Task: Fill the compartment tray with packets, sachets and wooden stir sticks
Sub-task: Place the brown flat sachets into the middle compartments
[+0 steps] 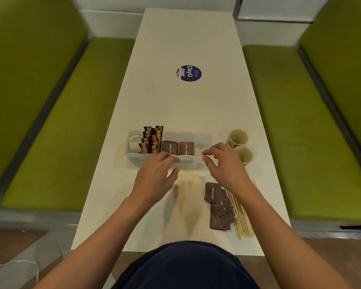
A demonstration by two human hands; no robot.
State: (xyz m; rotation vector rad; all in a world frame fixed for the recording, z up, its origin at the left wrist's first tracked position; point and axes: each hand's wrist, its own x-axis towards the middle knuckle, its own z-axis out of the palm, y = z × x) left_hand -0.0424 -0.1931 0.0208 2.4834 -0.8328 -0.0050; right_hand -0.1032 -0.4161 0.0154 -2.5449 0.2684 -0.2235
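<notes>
A white compartment tray (133,158) sits mid-table. It holds white sachets (133,140) at the left, upright brown-orange stick packets (151,139) beside them, and two stacks of brown sugar packets (178,148) in the middle. My left hand (156,176) rests on the tray's front edge, fingers curled over the rim. My right hand (223,163) hovers over the tray's right end, its fingers bent and holding nothing that I can see. Loose brown sugar packets (219,205) and wooden stir sticks (241,215) lie on the table near my right forearm.
Two paper cups (241,146) stand right of the tray. A round purple sticker (189,73) is farther up the white table (186,38). Green bench seats (61,122) flank the table on both sides.
</notes>
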